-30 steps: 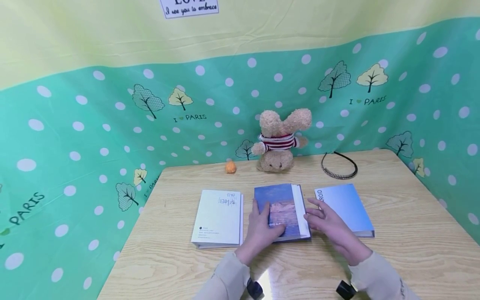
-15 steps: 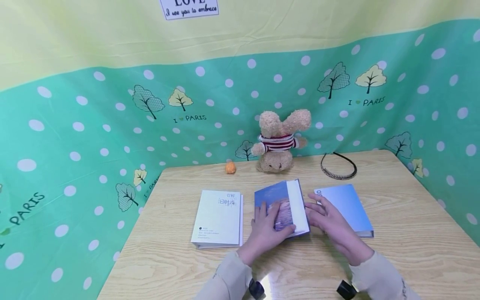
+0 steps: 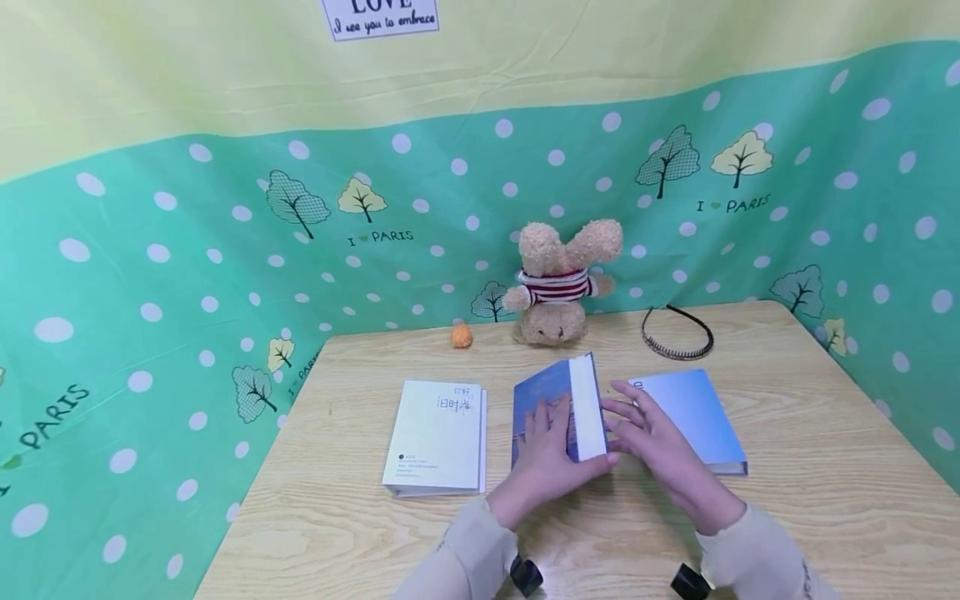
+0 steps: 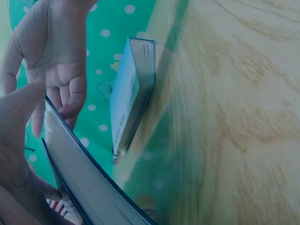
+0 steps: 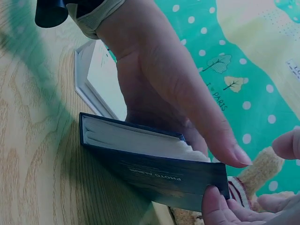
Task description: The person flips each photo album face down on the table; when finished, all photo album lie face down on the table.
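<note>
A blue photo album [image 3: 536, 390] stands tilted at the middle of the table, a white strip along its right side. My left hand [image 3: 546, 468] grips it, fingers spread over the cover and thumb across the lower right edge. In the right wrist view the album's page edges [image 5: 136, 143] face the camera and the cover leans over the table. My right hand [image 3: 663, 454] is beside the album's right edge, fingers loosely bent. One of its fingertips [image 5: 212, 199] touches the album's corner in the right wrist view.
A white album [image 3: 435, 437] lies left and a light blue one [image 3: 693, 417] lies right, close to the right hand. Behind are an upside-down plush toy [image 3: 555, 287], a small orange object [image 3: 461, 336] and a black toothed headband [image 3: 678, 350]. A patterned cloth [image 3: 420, 208] hangs behind the table.
The photo album has gone from nearly flat to steeply tilted, its right side raised. My left hand has shifted right over the cover, thumb now at its edge. The right hand has hardly moved.
</note>
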Tool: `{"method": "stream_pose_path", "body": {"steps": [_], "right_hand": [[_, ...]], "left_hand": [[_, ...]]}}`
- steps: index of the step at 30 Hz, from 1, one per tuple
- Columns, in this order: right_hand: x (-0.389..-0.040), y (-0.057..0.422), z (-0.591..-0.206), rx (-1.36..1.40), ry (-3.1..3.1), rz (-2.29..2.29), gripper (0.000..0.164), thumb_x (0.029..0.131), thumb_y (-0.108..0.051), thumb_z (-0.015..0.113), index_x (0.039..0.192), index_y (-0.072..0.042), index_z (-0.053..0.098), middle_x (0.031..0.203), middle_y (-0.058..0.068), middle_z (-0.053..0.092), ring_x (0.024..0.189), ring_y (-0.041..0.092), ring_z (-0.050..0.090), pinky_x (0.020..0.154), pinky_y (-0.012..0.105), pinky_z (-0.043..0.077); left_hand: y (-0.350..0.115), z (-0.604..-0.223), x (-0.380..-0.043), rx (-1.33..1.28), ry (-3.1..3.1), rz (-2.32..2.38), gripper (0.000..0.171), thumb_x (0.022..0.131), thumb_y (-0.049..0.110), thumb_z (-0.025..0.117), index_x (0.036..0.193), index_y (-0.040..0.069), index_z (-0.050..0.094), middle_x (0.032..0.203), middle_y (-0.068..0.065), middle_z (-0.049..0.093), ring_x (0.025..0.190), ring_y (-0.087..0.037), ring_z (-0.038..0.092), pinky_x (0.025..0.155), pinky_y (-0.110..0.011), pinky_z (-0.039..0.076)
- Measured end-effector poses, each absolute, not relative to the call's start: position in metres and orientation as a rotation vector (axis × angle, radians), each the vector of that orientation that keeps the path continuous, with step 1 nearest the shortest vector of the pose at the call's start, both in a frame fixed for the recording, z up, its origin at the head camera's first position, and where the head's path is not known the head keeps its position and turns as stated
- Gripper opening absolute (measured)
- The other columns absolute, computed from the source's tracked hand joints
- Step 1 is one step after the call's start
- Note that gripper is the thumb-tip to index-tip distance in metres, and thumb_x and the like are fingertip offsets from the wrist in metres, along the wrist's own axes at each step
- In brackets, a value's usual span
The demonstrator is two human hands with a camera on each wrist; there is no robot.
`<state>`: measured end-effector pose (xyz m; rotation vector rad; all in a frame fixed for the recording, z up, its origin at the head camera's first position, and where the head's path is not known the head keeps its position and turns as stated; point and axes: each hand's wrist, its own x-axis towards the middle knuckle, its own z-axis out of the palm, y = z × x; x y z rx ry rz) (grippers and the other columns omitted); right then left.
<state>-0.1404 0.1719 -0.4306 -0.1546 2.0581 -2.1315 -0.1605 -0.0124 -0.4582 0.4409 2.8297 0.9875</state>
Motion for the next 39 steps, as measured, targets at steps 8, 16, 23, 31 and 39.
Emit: {"method": "stream_pose_path", "body": {"steps": [8, 16, 23, 31, 39], "right_hand": [[-0.14, 0.172, -0.432, -0.26, 2.029, -2.156, 0.064, 0.101, -0.018, 0.051, 0.155, -0.012, 0.016, 0.151, 0.021, 0.033, 0.123, 0.027, 0.052, 0.092, 0.037, 0.051], [-0.143, 0.169, -0.44, -0.37, 1.965, -2.157, 0.058, 0.107, -0.026, 0.036, 0.156, -0.008, 0.009, 0.153, 0.027, 0.025, 0.113, 0.012, 0.059, 0.091, 0.036, 0.051], [-0.145, 0.166, -0.453, -0.385, 1.996, -2.05, 0.057, 0.107, -0.03, 0.035, 0.155, -0.006, 0.017, 0.155, 0.026, 0.023, 0.115, 0.018, 0.058, 0.095, 0.044, 0.05], [-0.149, 0.167, -0.468, -0.413, 2.002, -1.947, 0.061, 0.105, -0.028, 0.042, 0.156, -0.006, 0.016, 0.158, 0.023, 0.019, 0.13, 0.038, 0.045, 0.096, 0.048, 0.048], [-0.15, 0.166, -0.474, -0.488, 2.024, -1.88, 0.072, 0.098, -0.016, 0.058, 0.156, -0.009, 0.017, 0.158, 0.022, 0.018, 0.131, 0.049, 0.037, 0.095, 0.047, 0.049]], "left_hand": [[-0.012, -0.452, -0.163, 0.458, 2.803, 1.13, 0.11, 0.071, 0.073, 0.066, 0.157, 0.021, 0.02, 0.156, -0.023, 0.023, 0.141, -0.047, 0.021, 0.106, -0.066, 0.027], [-0.015, -0.444, -0.166, 0.525, 2.715, 1.406, 0.097, 0.076, 0.042, 0.074, 0.155, 0.014, 0.025, 0.151, -0.007, 0.039, 0.129, -0.019, 0.044, 0.106, -0.041, 0.039], [-0.017, -0.439, -0.165, 0.475, 2.693, 1.484, 0.096, 0.076, 0.032, 0.073, 0.155, 0.012, 0.023, 0.152, -0.006, 0.039, 0.132, -0.019, 0.043, 0.108, -0.039, 0.037], [-0.021, -0.437, -0.165, 0.453, 2.681, 1.562, 0.096, 0.075, 0.032, 0.072, 0.156, 0.015, 0.023, 0.142, -0.006, 0.052, 0.123, -0.02, 0.053, 0.099, -0.036, 0.045], [-0.028, -0.435, -0.166, 0.406, 2.424, 1.896, 0.087, 0.078, 0.011, 0.066, 0.155, 0.018, 0.024, 0.14, -0.006, 0.054, 0.119, -0.025, 0.057, 0.091, -0.033, 0.052]]}}
